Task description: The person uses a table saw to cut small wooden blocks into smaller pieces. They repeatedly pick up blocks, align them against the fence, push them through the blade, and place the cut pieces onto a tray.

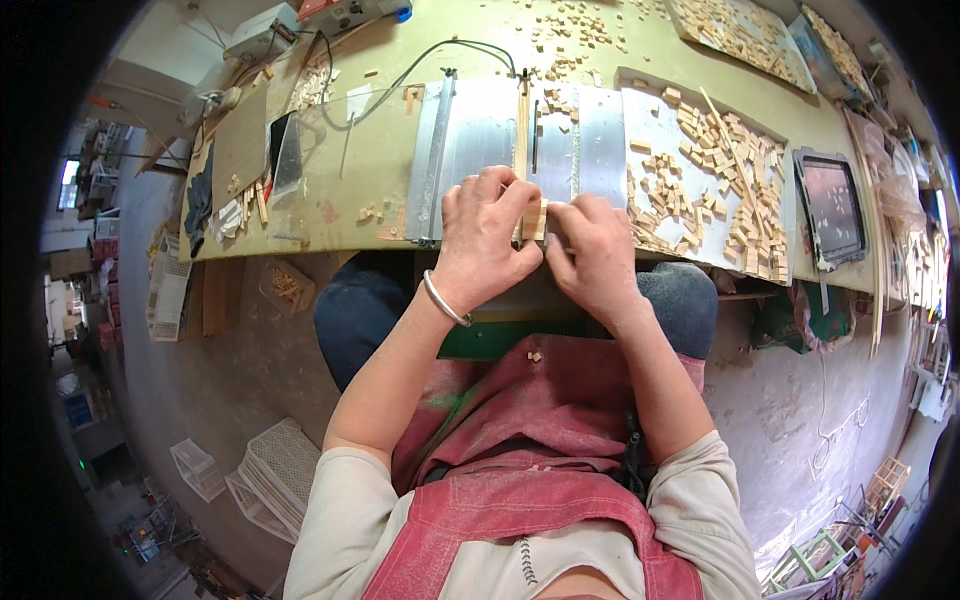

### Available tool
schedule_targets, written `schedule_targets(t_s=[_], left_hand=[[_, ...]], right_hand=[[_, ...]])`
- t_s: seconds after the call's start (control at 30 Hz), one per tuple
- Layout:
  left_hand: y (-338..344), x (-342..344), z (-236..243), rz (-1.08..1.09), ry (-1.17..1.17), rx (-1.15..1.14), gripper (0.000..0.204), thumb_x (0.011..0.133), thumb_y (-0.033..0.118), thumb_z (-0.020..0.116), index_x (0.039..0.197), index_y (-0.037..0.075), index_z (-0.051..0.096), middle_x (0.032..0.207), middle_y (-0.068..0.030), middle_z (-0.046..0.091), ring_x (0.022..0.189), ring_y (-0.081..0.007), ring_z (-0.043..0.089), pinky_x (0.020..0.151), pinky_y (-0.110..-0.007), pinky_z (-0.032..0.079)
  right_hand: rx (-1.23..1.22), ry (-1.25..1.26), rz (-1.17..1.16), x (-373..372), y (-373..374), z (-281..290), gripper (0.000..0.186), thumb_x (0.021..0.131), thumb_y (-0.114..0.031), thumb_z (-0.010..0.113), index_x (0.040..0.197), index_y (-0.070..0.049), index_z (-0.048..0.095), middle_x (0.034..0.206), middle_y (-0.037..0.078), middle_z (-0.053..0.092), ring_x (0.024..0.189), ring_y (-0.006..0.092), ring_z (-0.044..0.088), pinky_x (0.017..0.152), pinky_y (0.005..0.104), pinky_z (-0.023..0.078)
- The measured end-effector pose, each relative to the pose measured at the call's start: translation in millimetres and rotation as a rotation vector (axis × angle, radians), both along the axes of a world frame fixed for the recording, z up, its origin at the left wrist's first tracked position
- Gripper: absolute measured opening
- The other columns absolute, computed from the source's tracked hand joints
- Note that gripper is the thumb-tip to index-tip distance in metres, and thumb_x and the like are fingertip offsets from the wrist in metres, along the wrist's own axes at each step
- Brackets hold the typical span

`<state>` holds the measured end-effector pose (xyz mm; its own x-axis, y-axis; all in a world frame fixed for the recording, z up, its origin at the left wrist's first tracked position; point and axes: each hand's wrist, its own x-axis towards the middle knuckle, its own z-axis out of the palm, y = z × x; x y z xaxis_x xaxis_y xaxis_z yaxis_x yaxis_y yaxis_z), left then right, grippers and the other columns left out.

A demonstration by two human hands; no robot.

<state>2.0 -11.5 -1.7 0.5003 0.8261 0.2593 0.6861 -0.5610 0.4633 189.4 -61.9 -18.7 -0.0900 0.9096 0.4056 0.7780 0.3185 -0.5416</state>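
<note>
At the front edge of a metal plate (478,135), a small light wooden block (535,222) stands between my two hands. My left hand (485,235) has its thumb and fingers closed on that block from the left. Close against the block's right side is my right hand (598,250), its fingers curled; what they grip, if anything, is hidden. A narrow wooden strip (521,125) runs away from me along the plate, beyond the left fingertips. Beside the strip lies a dark narrow slot (535,137).
Right of the plate, a tray (645,105) holds many loose wooden blocks and a thin stick. A framed dark panel (831,205) lies farther right. More blocks are scattered at the far side. A black cable (400,72) curves over the table, left of which stands a clear sheet (315,165).
</note>
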Motion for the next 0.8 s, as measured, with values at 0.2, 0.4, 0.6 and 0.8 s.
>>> schedule_targets(t_s=[0.2, 0.4, 0.6, 0.8], left_hand=[[-2, 0, -3, 0.024, -0.008, 0.008, 0.046, 0.081, 0.024, 0.081, 0.124, 0.014, 0.069, 0.13, -0.0099, 0.059, 0.124, -0.0331, 0.058, 0.108, -0.049, 0.041], [-2, 0, -3, 0.025, -0.009, 0.003, 0.047, 0.081, 0.025, 0.081, 0.125, 0.015, 0.069, 0.129, -0.0096, 0.059, 0.122, -0.0331, 0.059, 0.107, -0.049, 0.042], [-2, 0, -1, 0.028, -0.006, -0.015, 0.047, 0.081, 0.025, 0.081, 0.125, 0.015, 0.069, 0.128, -0.0092, 0.058, 0.122, -0.0324, 0.058, 0.107, -0.049, 0.042], [-3, -1, -1, 0.029, -0.007, -0.032, 0.047, 0.081, 0.024, 0.081, 0.126, 0.015, 0.069, 0.128, -0.0086, 0.058, 0.123, -0.032, 0.058, 0.108, -0.049, 0.041]], right_hand=[[-0.039, -0.029, 0.003, 1, -4, 3, 0.03, 0.091, -0.015, 0.076, 0.119, -0.005, 0.074, 0.103, 0.011, 0.065, 0.101, 0.0315, 0.065, 0.09, 0.0463, 0.047], [-0.125, -0.002, 0.075, 15, -1, 4, 0.042, 0.089, -0.019, 0.083, 0.127, -0.006, 0.074, 0.11, 0.012, 0.066, 0.109, 0.0322, 0.065, 0.095, 0.0462, 0.047], [-0.156, 0.058, 0.123, 21, 8, 4, 0.047, 0.085, -0.019, 0.086, 0.129, -0.007, 0.074, 0.115, 0.012, 0.067, 0.112, 0.0329, 0.065, 0.098, 0.0455, 0.046], [-0.184, 0.083, 0.146, 24, 11, 3, 0.046, 0.085, -0.02, 0.085, 0.128, -0.007, 0.074, 0.116, 0.012, 0.067, 0.115, 0.0317, 0.064, 0.099, 0.045, 0.045]])
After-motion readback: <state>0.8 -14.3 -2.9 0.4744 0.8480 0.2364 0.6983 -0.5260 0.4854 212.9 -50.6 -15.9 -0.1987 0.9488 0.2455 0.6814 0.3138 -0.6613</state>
